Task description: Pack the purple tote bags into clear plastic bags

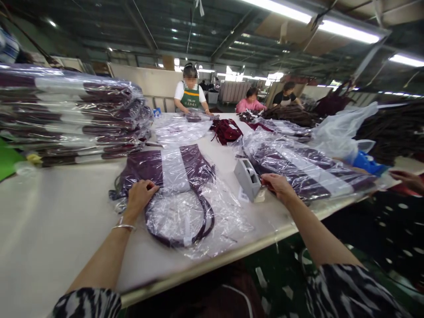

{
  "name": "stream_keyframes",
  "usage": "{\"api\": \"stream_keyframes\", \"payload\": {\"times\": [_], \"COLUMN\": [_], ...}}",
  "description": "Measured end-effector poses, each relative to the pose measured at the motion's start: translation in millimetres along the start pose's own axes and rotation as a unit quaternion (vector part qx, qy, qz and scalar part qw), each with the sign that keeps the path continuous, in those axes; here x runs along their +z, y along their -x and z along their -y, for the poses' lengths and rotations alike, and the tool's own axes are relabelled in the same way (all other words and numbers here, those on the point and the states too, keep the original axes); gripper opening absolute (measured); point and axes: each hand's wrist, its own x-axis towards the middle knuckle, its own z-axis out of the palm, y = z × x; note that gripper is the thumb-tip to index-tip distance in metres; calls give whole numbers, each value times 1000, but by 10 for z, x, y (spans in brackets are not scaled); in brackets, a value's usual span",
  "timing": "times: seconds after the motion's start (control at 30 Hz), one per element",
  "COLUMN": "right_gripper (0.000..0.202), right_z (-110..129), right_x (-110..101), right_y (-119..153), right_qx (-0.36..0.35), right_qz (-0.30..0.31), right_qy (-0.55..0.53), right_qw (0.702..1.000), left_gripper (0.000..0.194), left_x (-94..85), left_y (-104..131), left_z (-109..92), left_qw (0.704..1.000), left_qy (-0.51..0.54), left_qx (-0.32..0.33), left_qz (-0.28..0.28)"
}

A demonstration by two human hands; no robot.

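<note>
A dark purple bag (145,165) with a pale band across it lies in clear plastic before me, its looped handle toward the table's front edge. My left hand (141,196) rests at its left side, fingers curled together on the plastic; whatever they pinch is too small to make out. A grey tape dispenser (247,179) stands to the right of the bag. Beside its right end my right hand (278,185) has thumb and fingers pressed together, and what lies between them is hidden.
Wrapped dark bags form a tall stack (73,115) at the left. More wrapped bags (298,163) lie at the right, near another person's hand (407,181). A red bundle (228,131) sits farther back on the white table (82,212). Several people work beyond.
</note>
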Motion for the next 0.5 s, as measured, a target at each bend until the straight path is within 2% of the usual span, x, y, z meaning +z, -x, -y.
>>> {"api": "stream_keyframes", "payload": {"times": [0.1, 0.2, 0.33, 0.5], "right_gripper": [28, 38, 38, 29], "right_z": [-39, -178, -400, -525], "right_x": [-128, -216, -174, -125], "right_y": [163, 331, 435, 556], "right_qx": [-28, -3, 49, 7], "right_qz": [-27, -9, 33, 32], "right_qy": [-69, -107, -49, 60], "right_qw": [997, 994, 997, 998], "left_gripper": [32, 30, 30, 29], "left_x": [-10, -5, 22, 22], "left_y": [3, 10, 12, 44], "left_z": [-9, -15, -14, -23], "left_qw": [1000, 1000, 1000, 999], "left_qy": [5, 14, 20, 21], "left_qx": [3, -6, -7, -13], "left_qz": [1, -1, -5, -21]}}
